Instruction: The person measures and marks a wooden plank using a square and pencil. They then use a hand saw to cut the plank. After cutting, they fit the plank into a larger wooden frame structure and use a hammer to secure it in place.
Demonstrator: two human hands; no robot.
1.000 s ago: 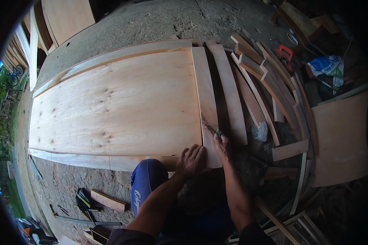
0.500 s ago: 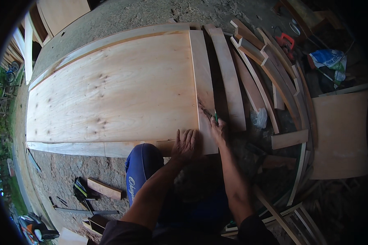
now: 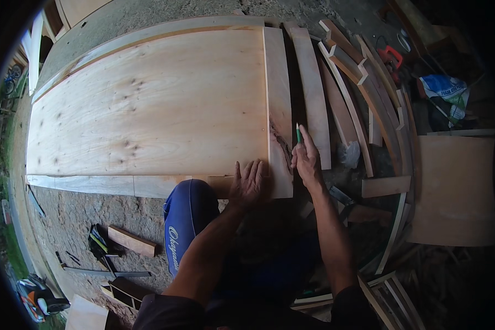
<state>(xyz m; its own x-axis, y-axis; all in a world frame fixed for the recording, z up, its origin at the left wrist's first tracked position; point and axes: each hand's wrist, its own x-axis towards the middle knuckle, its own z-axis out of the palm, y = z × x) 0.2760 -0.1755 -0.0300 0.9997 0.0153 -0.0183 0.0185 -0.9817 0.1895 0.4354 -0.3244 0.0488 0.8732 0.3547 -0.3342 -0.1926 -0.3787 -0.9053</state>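
Note:
A wide pale plywood panel point(image 3: 159, 104) lies on the ground inside a wooden frame. Across its right end runs a flat board point(image 3: 278, 71) with a dark, rough flaw point(image 3: 282, 147) in its near half. My left hand point(image 3: 247, 184) rests with fingers spread at the near right corner, over the front rail point(image 3: 93, 186) and the panel's edge. Just right of the end board, my right hand point(image 3: 309, 160) grips a green pencil point(image 3: 299, 135), its pale tip pointing away from me. The pencil is apart from the wood.
Several long boards point(image 3: 312, 93) and notched curved pieces point(image 3: 349, 66) lie to the right, with a plastic bag point(image 3: 348, 155) among them. Farther right is a plywood sheet point(image 3: 454, 190). My blue-clad knee point(image 3: 190, 206) presses near the front rail. A wood block point(image 3: 132, 240) lies front left.
My right hand has moved right, off the end board, and the pencil now points up and away. The flaw is now uncovered. My left hand stays at the corner with fingers more spread.

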